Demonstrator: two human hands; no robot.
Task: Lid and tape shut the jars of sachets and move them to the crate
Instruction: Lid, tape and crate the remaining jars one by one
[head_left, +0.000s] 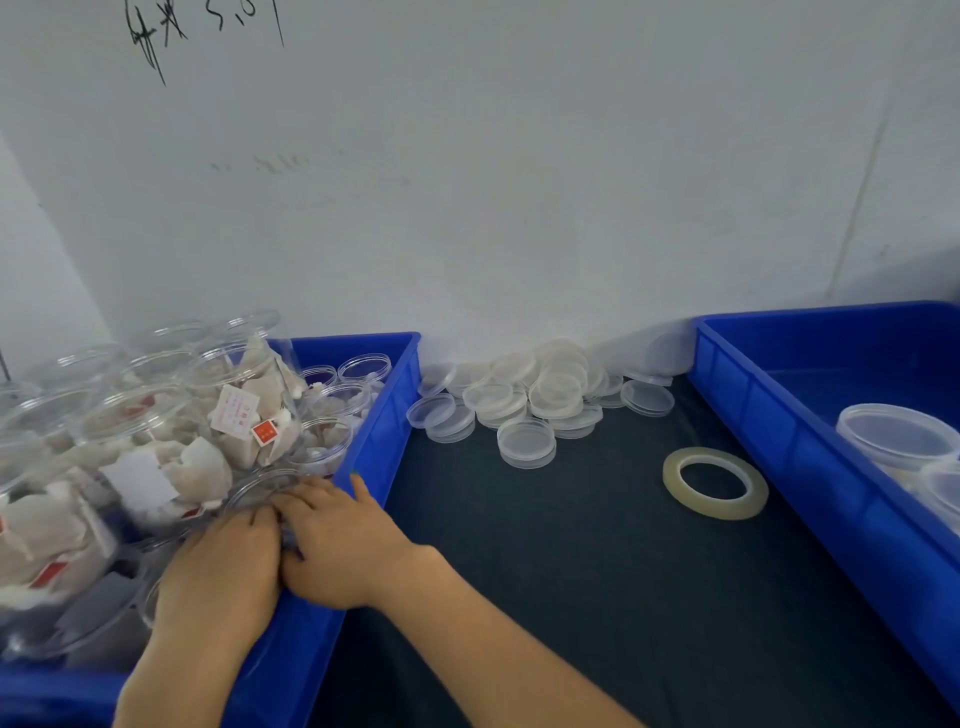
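Observation:
A blue bin (379, 415) on the left is piled with clear jars of sachets (171, 441), all without lids. Both hands reach into its near right corner. My left hand (218, 571) and my right hand (332, 540) sit side by side with fingers curled over a clear jar (260, 488) low in the pile; the grip itself is hidden. A heap of clear lids (540, 400) lies by the wall. A roll of clear tape (715, 483) lies flat on the dark mat. The blue crate (779, 415) on the right holds lidded jars (896, 434).
A dark mat (571, 571) covers the table between the bin and the crate. A white wall with handwritten marks rises right behind the lids. My right forearm crosses the mat's near left part.

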